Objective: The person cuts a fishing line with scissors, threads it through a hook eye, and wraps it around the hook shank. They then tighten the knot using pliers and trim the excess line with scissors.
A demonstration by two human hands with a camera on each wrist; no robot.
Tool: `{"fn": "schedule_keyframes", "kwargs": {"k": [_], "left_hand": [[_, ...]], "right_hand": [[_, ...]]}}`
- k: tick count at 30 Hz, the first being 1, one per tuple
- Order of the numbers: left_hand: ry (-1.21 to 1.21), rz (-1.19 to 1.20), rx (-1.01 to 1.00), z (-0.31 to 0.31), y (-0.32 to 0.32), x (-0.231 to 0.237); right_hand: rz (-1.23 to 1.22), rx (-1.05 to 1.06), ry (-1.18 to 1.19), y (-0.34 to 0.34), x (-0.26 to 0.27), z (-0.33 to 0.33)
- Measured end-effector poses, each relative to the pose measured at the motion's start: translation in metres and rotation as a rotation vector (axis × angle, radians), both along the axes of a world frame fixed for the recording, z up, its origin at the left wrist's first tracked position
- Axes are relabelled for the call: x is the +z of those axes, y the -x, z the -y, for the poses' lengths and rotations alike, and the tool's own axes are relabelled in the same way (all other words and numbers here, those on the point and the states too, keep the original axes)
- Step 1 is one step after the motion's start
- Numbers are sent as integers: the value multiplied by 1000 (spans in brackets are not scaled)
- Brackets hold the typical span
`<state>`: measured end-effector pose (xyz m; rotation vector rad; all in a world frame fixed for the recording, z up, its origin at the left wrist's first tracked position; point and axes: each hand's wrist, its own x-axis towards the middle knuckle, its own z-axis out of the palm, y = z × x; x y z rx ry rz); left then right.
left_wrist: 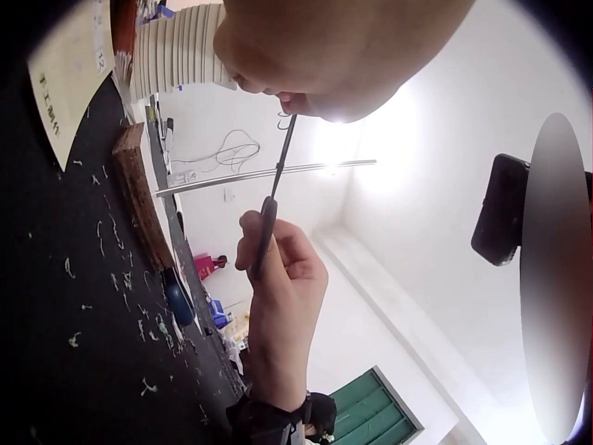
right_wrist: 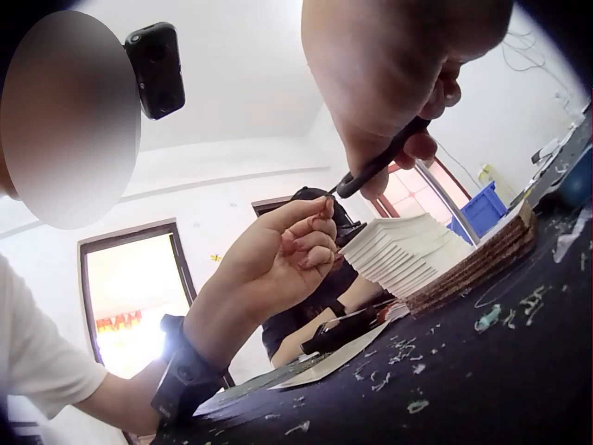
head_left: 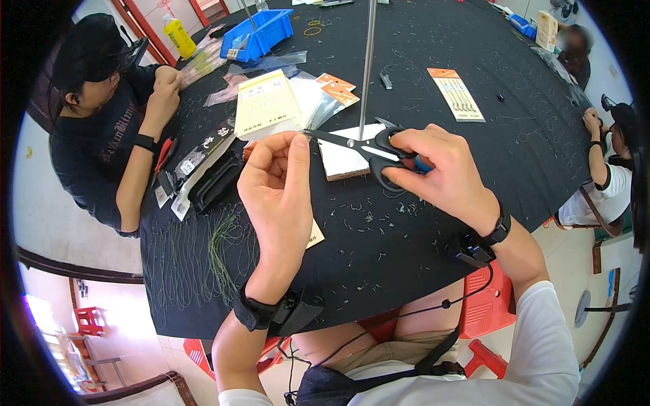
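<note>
I've got the right hand [head_left: 450,172] gripping black-handled scissors [head_left: 332,138], fingers and thumb at the finger loops, and the long axis runs crosswise, blades pointing left, straight at the left hand [head_left: 281,196]. That left hand is pinching, thumb against forefinger, with the blade tips right at its fingertips. A small hook [left_wrist: 283,127] shows there from the left wrist, just beside the tips; whatever else sits in the pinch, I can't tell. So the left hand is nearest the hook, and from the right hand it lies off to the left, out along the blades. Both hands are up above the black-covered worktop [head_left: 406,243], the metal rod [head_left: 369,68] rising from the white-topped block [head_left: 338,162] between them.
</note>
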<state>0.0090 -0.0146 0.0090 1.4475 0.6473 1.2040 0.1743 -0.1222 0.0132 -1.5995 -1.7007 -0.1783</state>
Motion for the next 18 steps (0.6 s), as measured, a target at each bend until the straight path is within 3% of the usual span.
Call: {"fn": "schedule_keyframes", "kwargs": {"k": [18], "left_hand": [[22,6,-11,-1,0,-1]], "right_hand": [[23,-10,23,0,0,1]]}}
